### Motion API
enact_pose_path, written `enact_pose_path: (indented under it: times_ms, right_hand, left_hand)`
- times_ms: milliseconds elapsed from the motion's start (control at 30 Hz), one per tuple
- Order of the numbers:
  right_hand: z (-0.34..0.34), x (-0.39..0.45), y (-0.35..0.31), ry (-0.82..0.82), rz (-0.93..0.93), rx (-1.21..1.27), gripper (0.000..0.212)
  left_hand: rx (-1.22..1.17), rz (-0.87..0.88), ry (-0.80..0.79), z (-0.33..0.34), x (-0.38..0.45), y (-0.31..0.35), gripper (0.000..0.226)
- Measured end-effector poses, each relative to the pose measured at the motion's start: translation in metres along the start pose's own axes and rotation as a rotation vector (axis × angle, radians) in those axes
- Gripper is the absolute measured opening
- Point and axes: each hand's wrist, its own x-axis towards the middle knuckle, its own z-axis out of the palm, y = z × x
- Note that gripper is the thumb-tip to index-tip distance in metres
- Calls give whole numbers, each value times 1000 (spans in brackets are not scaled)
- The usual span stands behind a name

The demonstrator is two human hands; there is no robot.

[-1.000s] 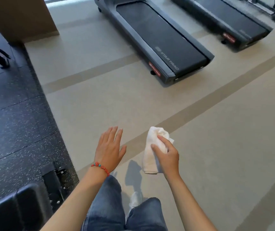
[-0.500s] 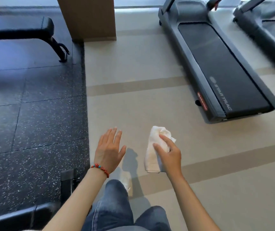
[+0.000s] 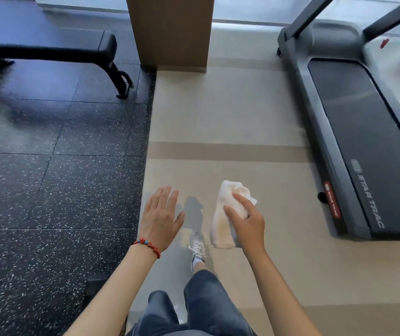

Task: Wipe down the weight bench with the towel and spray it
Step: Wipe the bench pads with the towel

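the towel (image 3: 228,214) is white and folded into a loose roll, hanging upright in my right hand (image 3: 247,221) over the beige floor (image 3: 230,117); my thumb and fingers are curled round its upper part and the lower end hangs free below my palm. my left hand (image 3: 161,219) is held out flat beside it, fingers straight and a little spread, holding nothing, with a red beaded bracelet (image 3: 148,246) at the wrist. below the hands are my jeans (image 3: 206,301) and a white sneaker (image 3: 197,248). the weight bench (image 3: 48,44), black and padded, stands well apart at the upper left on the dark speckled mat (image 3: 56,178). a wooden column (image 3: 169,30) rises ahead and a treadmill (image 3: 363,141) lies to the right.
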Motion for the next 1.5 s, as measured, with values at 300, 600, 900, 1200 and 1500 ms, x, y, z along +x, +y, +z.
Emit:
enact_pose_path:
  times_ms: [300,600,900,1200,1500]
  right_hand:
    - [32,168,-84,-124,-86,-49,33]
    - [102,290,-141,-233,-120,-82,34]
    - [212,425,-215,-253,-155,-115,33]
    - [315,525,-295,-317,-182,-142,36]
    - [441,636,-354,-417,-259,-200,42]
  left_hand:
    - [29,-146,56,-22,158,-31,56]
    - [30,-242,96,-26,284,-86,55]
    - [19,-301,78,-33,427,-194,51]
    - [11,-383,118,-55,541,-293,50]
    - [40,-500,103,-62,644,-401,52]
